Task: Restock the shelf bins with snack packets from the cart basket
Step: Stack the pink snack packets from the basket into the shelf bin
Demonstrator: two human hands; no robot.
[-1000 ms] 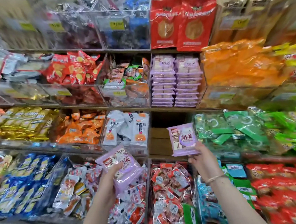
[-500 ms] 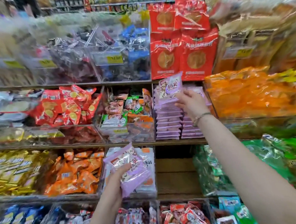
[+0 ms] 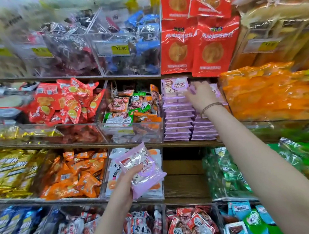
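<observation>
- The right hand [image 3: 201, 97] is reaching further in than half a second ago, laying one purple packet [image 3: 177, 87] atop the left of two purple stacks [image 3: 177, 119].
- The left hand [image 3: 125, 184] is gripping a bundle of purple packets [image 3: 144, 172] low, in front of white packets [image 3: 114, 167]; the bundle's count is staying unclear.
- The right hand's fingers are pinching the single packet's right edge.
- Four red bags [image 3: 196, 48] are hanging just above the stacks, narrowing the gap.
- Orange packets [image 3: 269, 94] are crowding the right side.

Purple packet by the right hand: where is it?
Head view, right of centre: the purple packet rests atop the left purple stack, under the red bags, pinched by the right hand.
</observation>
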